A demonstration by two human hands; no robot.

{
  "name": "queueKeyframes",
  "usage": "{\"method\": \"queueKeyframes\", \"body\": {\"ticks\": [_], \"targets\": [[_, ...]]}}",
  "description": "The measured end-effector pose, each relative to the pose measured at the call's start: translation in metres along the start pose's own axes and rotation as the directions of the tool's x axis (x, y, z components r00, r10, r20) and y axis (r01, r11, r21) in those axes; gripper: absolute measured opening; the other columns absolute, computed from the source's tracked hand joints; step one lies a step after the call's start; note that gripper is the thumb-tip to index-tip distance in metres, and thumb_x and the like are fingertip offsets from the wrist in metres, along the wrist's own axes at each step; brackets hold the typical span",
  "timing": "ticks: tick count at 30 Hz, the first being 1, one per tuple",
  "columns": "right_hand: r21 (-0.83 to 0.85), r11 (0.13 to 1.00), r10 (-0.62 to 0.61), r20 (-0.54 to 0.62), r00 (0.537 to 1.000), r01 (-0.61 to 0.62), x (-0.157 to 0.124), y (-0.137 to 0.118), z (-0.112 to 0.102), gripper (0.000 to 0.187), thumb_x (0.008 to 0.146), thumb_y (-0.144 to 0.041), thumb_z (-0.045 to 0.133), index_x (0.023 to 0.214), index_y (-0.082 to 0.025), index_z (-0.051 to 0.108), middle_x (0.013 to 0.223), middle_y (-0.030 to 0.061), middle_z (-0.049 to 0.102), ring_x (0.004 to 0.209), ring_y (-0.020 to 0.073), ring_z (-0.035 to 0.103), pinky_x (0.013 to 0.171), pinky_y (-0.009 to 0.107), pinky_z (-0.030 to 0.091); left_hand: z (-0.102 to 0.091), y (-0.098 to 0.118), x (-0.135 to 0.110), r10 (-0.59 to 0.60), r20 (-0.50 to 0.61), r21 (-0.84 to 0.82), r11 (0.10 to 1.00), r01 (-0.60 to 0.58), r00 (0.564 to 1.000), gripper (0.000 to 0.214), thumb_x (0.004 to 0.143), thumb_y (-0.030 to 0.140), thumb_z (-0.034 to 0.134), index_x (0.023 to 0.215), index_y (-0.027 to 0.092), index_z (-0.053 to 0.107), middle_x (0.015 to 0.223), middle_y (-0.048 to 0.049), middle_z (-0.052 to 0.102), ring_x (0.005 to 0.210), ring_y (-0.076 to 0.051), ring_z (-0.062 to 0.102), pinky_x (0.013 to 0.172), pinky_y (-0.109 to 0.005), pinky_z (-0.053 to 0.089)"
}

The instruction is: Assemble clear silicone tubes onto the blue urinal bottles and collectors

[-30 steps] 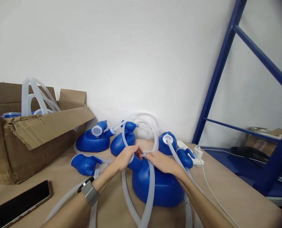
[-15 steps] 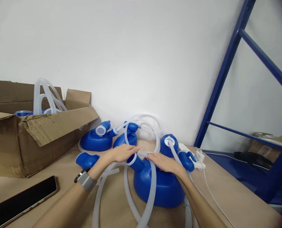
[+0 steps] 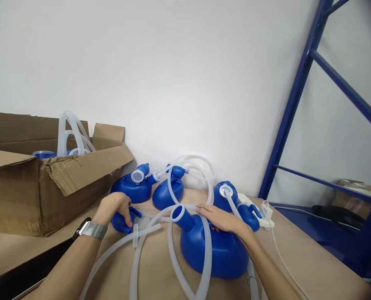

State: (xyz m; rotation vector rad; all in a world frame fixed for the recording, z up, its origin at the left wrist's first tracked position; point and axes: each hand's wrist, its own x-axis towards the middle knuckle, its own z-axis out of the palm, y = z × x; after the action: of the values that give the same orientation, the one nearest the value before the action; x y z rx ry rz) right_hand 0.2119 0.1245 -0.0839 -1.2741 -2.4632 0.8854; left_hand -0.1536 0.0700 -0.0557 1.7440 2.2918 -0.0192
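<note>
My left hand (image 3: 115,206) is closed round a small blue plastic urinal cup (image 3: 120,224) that lies low over the table, partly hidden by the fingers. My right hand (image 3: 218,217) rests over the handle of a large blue urinal bottle (image 3: 215,254), its fingers curled round the top. The bottle stands upright with its uncapped neck (image 3: 181,216) tilted to the left. A translucent hose (image 3: 206,254) loops over the front of the bottle. Another hose, with a free end (image 3: 156,228), runs between my two hands.
Behind stand more blue bottles (image 3: 132,191) with cups and hoses, against the wall. A cardboard box (image 3: 79,187) holding similar parts is at the left. A phone (image 3: 26,266) lies front left. A power strip (image 3: 268,224) and blue shelf frame (image 3: 285,125) are at the right.
My left hand has moved left, from the bottle's neck to the small blue cup, and closed on it. My right hand stays on the bottle. The view has shifted slightly.
</note>
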Motion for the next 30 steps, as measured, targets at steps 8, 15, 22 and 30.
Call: {"method": "queueKeyframes", "body": {"ticks": [8, 15, 22, 30], "targets": [[0.021, 0.991, 0.131, 0.133, 0.982, -0.135, -0.009, -0.023, -0.016, 0.080, 0.094, -0.074, 0.040, 0.150, -0.018, 0.050, 0.117, 0.0150, 0.071, 0.085, 0.0261, 0.071, 0.082, 0.042, 0.058, -0.017, -0.014, -0.014, -0.081, 0.057, -0.010, 0.997, 0.081, 0.995, 0.083, 0.041, 0.052, 0.085, 0.117, 0.020, 0.073, 0.127, -0.0212, 0.069, 0.106, -0.043, 0.068, 0.078, -0.046, 0.060], [-0.075, 0.997, -0.016, 0.041, 0.999, 0.020, -0.024, -0.054, -0.039, 0.085, 0.093, -0.076, 0.040, 0.158, -0.021, 0.037, 0.160, 0.0126, 0.040, 0.144, 0.0340, 0.041, 0.122, 0.049, 0.028, -0.052, 0.005, -0.074, 0.325, -0.412, 0.038, 0.939, -0.340, 0.851, 0.102, 0.054, 0.064, 0.081, 0.145, 0.028, 0.052, 0.146, -0.0151, 0.048, 0.142, -0.041, 0.039, 0.113, -0.051, 0.044], [0.407, 0.795, -0.461, -0.078, 0.884, 0.450, -0.046, -0.082, -0.017, 0.115, 0.082, -0.071, 0.068, 0.163, -0.034, -0.005, 0.166, 0.0129, 0.024, 0.147, 0.0317, 0.039, 0.116, 0.049, 0.039, -0.035, 0.081, -0.115, 0.676, -0.629, 0.109, 0.565, -0.818, 0.383, 0.106, 0.061, 0.075, 0.079, 0.152, 0.039, 0.041, 0.155, -0.0113, 0.037, 0.138, -0.039, 0.046, 0.112, -0.051, 0.048], [0.266, 0.789, -0.453, -0.357, 0.817, 0.554, -0.062, -0.090, -0.029, 0.102, 0.081, -0.044, 0.080, 0.161, -0.037, 0.018, 0.166, 0.0074, 0.026, 0.149, 0.0329, 0.033, 0.117, 0.051, 0.039, -0.025, 0.090, -0.111, 0.675, -0.651, 0.138, 0.555, -0.820, 0.347, 0.106, 0.074, 0.068, 0.073, 0.160, 0.041, 0.017, 0.163, -0.0102, 0.032, 0.142, -0.036, 0.045, 0.112, -0.050, 0.049]]}}
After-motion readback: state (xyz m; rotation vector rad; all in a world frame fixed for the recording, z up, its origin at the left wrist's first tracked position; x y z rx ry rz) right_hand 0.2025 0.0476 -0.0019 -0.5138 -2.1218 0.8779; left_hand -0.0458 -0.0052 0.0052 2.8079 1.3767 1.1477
